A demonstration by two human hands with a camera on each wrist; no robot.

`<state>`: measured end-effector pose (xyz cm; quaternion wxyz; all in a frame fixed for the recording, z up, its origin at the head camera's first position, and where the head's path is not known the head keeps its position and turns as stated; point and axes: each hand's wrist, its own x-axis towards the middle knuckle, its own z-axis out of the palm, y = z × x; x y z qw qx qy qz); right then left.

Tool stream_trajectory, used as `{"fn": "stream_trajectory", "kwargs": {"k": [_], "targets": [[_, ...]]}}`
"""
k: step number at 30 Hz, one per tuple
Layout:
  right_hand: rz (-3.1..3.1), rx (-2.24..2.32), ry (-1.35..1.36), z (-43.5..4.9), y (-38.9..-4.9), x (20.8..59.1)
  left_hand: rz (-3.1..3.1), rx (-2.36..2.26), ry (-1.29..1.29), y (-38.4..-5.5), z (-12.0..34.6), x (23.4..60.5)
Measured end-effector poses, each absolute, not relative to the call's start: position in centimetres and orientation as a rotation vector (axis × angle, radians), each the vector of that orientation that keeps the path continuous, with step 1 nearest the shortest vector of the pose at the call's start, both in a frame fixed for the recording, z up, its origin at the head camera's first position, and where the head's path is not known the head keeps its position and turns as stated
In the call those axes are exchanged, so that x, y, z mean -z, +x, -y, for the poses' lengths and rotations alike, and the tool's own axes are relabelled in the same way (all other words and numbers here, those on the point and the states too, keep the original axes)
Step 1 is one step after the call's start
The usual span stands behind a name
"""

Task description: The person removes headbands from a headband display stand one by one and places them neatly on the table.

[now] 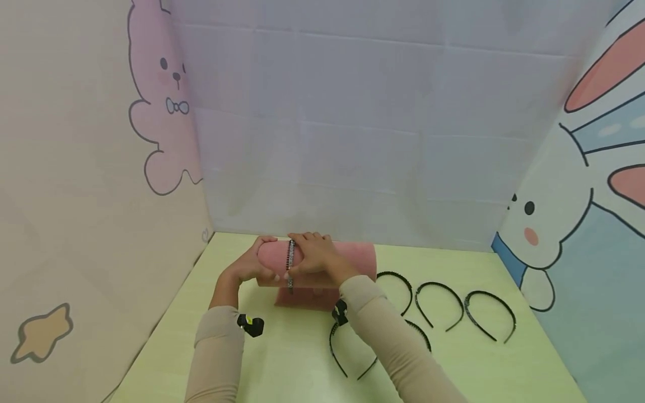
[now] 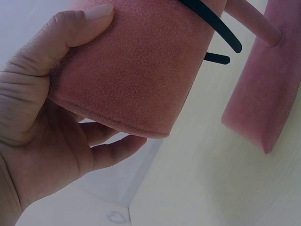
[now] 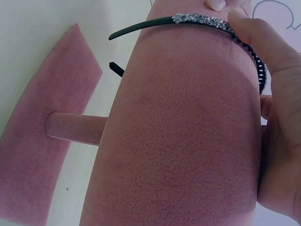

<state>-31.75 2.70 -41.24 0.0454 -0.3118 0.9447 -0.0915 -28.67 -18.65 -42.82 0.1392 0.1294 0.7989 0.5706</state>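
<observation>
A pink velvety headband stand [image 1: 358,256] has a thick horizontal roll held up by a post over a flat base [image 3: 56,94]. Around the roll's left part sits a black headband [image 1: 290,257] with glittering silver stones; its two dark tips stick out below the roll in both wrist views. My left hand [image 1: 249,266] grips the roll's left end, thumb [image 2: 94,19] on the near side and fingers around the end. My right hand [image 1: 314,254] lies over the top of the roll and holds the headband, its thumb [image 3: 254,35] right at the stones.
Several other black headbands lie on the pale green table [image 1: 282,358], among them one at the far right [image 1: 489,294] and one in front, partly behind my right sleeve [image 1: 393,336]. A white cloth wall [image 1: 342,140] rises behind the stand, with cartoon-printed walls on both sides.
</observation>
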Motion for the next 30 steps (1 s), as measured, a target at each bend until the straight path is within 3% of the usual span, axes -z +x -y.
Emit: {"fn": "stream_trajectory", "kwargs": {"k": [30], "targets": [[-2.87, 0.391, -0.902, -4.5, -32.0, 41.7, -2.34, -1.623, 0.348, -28.0, 18.5, 42.3]]}}
